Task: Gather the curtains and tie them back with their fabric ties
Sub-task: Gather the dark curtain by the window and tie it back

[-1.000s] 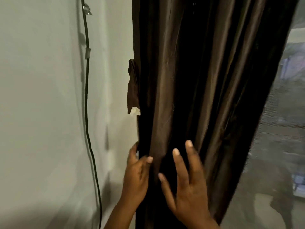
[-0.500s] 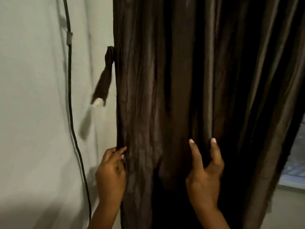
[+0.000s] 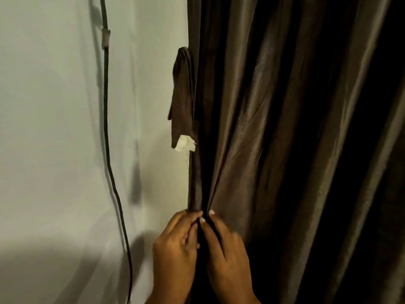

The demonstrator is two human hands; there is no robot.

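A dark brown satin curtain (image 3: pixel 285 128) hangs in long folds over the right two thirds of the view. Its matching fabric tie (image 3: pixel 183 99) dangles loose at the curtain's left edge, with a small white tag at its lower end. My left hand (image 3: pixel 175 253) pinches the curtain's left edge low down. My right hand (image 3: pixel 228 255) sits right beside it, fingers curled on a fold pulled in against that edge. The two hands nearly touch.
A pale wall (image 3: pixel 65 150) fills the left side. A dark cable (image 3: pixel 107 132) runs down the wall, held by a small clip (image 3: pixel 105 39) near the top.
My right hand has moved left with a fold of curtain until it meets my left hand at the curtain's edge. The window at the right has gone out of view.
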